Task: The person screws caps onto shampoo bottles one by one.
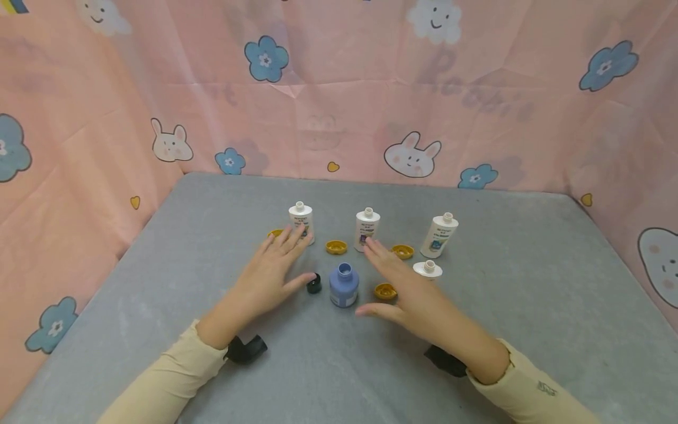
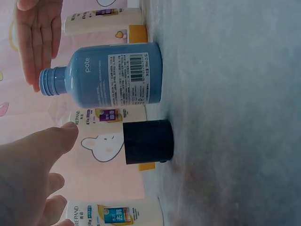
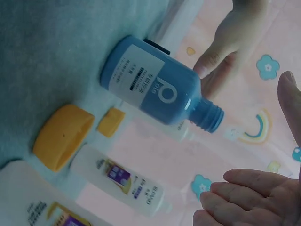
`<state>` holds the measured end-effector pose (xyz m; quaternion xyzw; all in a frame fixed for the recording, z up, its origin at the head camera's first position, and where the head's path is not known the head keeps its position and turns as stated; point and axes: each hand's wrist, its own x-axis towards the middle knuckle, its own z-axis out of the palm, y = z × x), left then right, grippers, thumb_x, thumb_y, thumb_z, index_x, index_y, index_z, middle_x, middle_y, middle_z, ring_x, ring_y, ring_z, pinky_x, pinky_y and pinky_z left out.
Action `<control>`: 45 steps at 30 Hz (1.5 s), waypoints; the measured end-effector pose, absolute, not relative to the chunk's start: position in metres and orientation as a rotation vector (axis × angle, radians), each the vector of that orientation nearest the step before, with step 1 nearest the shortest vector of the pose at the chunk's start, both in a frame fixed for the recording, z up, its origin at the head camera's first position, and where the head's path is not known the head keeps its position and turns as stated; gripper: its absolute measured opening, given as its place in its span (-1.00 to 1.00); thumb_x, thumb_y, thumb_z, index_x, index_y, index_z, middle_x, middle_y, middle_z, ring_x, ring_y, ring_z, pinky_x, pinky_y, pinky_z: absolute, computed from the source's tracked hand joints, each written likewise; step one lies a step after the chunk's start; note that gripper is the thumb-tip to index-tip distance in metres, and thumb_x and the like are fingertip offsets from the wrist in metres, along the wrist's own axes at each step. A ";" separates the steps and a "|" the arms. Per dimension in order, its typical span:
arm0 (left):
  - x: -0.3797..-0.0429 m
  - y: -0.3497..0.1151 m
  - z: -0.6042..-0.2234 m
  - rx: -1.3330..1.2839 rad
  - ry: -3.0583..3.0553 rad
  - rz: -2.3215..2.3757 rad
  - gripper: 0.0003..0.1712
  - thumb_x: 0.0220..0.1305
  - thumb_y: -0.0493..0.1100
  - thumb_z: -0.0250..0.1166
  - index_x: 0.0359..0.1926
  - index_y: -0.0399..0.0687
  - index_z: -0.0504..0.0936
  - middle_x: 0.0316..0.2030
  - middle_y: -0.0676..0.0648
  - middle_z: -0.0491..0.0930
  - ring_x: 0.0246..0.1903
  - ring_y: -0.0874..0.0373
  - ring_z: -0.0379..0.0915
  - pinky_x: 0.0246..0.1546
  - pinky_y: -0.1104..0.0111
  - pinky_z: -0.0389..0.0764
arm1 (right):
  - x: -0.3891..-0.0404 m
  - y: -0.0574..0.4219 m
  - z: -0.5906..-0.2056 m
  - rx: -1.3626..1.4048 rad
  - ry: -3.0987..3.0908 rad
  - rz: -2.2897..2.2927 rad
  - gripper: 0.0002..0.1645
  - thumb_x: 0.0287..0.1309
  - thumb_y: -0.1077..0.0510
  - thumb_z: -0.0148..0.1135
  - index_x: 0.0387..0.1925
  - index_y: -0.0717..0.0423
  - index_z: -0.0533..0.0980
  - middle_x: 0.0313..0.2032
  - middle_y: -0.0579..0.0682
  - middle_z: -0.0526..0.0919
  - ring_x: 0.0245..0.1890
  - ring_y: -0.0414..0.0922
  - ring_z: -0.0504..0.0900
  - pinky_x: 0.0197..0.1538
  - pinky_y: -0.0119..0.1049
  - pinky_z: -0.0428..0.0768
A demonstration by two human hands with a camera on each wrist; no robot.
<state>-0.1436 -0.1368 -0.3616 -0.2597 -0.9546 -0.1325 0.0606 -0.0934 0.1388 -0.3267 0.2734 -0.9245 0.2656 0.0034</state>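
Observation:
A blue bottle [image 1: 344, 287] stands uncapped between my two hands, its threaded neck [image 2: 52, 81] bare. Just left of it a black cap [image 1: 313, 284] sits on the table. My left hand [image 1: 267, 274] hovers with fingers spread, its thumb close to the black cap and its fingertips overlapping a white bottle [image 1: 301, 219] in the head view. On the other side my right hand [image 1: 410, 288] is held out with straight fingers, partly covering a second white bottle [image 1: 430, 270]. Neither hand holds anything.
Two more uncapped white bottles, one in the middle [image 1: 366, 227] and one at the right [image 1: 439, 235], stand farther back. Several yellow caps lie among them, including one cap [image 1: 336, 247] behind the blue bottle. A pink printed curtain [image 1: 339, 94] borders the grey table [image 1: 328, 377].

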 end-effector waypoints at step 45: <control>-0.143 -0.126 -0.387 -0.655 -2.936 -1.159 -0.42 0.09 -0.17 0.52 0.15 -0.20 0.62 0.08 -0.16 0.69 0.03 -0.01 0.67 0.06 0.19 0.68 | -0.121 0.111 -0.356 0.531 -3.075 1.308 0.06 -0.08 -0.03 0.59 0.43 0.13 0.31 0.37 0.15 0.43 0.23 0.19 0.57 0.22 0.00 0.59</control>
